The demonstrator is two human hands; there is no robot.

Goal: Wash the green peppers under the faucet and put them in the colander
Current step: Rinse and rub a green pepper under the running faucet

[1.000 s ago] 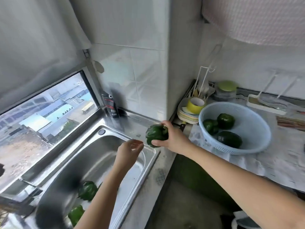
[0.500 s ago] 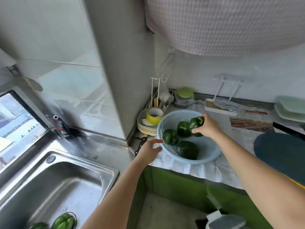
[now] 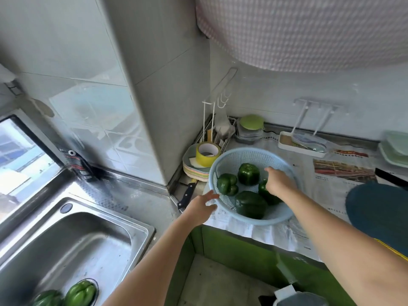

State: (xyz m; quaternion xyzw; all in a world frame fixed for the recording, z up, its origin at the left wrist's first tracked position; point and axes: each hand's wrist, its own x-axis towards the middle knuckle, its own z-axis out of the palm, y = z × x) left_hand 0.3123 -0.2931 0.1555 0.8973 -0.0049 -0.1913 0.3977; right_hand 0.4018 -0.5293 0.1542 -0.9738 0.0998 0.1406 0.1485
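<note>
While four green peppers are already lying in the colander (image 3: 227, 162), the task is looking well past its middle from the head view. The right hand (image 3: 278, 184) is hanging inside the colander directly over the rightmost pepper (image 3: 270, 196). The fingers that show are stretched out rather than curled round it, so the pepper is resting in the colander, seemingly let go. The left hand (image 3: 202, 208) is reaching toward the near rim with relaxed, spread fingers and holding nothing. Whether it is touching the rim I cannot tell.

Two paler peppers (image 3: 80, 292) are lying in the sink (image 3: 88, 239), at its near end, well apart from the colander. By my judgement they are waiting to be rinsed and carried over. The faucet is not showing here.
</note>
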